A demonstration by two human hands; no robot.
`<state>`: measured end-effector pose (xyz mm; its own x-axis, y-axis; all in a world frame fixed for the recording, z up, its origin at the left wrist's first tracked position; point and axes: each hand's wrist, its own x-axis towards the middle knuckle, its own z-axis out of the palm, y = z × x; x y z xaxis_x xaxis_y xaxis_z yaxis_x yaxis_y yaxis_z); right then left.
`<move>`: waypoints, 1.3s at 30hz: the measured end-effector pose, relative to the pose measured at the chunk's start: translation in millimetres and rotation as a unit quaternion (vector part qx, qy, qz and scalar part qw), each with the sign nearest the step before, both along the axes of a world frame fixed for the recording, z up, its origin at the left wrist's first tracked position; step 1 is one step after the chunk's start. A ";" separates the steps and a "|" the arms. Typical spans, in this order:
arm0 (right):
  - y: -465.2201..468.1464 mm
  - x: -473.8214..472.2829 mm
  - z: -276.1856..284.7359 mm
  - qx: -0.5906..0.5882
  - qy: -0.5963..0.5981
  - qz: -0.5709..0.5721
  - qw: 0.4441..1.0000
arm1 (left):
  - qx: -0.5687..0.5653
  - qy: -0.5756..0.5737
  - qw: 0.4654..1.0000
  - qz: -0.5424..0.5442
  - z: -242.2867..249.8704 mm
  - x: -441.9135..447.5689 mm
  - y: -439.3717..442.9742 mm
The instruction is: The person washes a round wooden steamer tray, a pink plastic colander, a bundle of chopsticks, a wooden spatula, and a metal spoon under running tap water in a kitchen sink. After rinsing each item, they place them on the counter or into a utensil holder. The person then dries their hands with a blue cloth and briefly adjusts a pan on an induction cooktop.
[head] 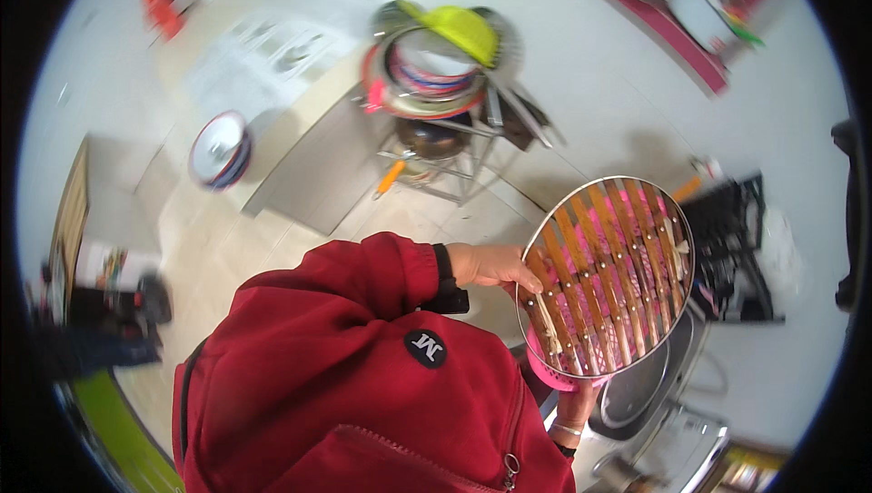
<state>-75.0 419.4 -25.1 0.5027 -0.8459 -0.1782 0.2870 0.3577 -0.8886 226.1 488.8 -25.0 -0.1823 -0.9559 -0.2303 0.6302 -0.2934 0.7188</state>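
My left hand grips the near edge of a round steamer rack, made of brown slats riveted in a thin metal rim. The rack is tilted and lies over a pink perforated plastic basket, whose side shows below the rim and whose mesh shows between the slats. Pale strips of cloth are tied at two sides of the rack. From below, my right hand holds the basket; its fingers are mostly hidden. A black band is on my left wrist, a light bangle on my right.
Beyond my right hand is a black hob or sink surface. A black rack stands behind the slats. A metal stand holds stacked basins and a yellow-green colander. Stacked bowls sit on the counter at left.
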 end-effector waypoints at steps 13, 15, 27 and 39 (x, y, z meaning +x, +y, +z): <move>-134.6 54.5 -28.9 0.116 -0.050 0.487 0.864 | 0.072 -0.048 0.941 0.327 53.5 -82.4 100.8; -138.3 78.2 -27.4 0.131 -0.059 0.531 0.835 | 0.053 -0.062 0.903 0.422 58.8 -94.4 105.5; -8.4 299.9 27.5 0.149 -0.035 0.579 0.801 | 0.015 -0.051 0.809 0.586 62.4 21.0 223.2; 91.6 547.8 -4.0 0.179 -0.026 0.516 0.837 | 0.272 -0.004 0.829 0.489 12.8 74.7 340.6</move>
<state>472.7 511.0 -29.1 0.9479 0.1462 -0.2831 -0.3042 0.6798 -0.6673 300.8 829.4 -12.1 0.6217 -0.3996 -0.6736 0.7538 0.0717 0.6532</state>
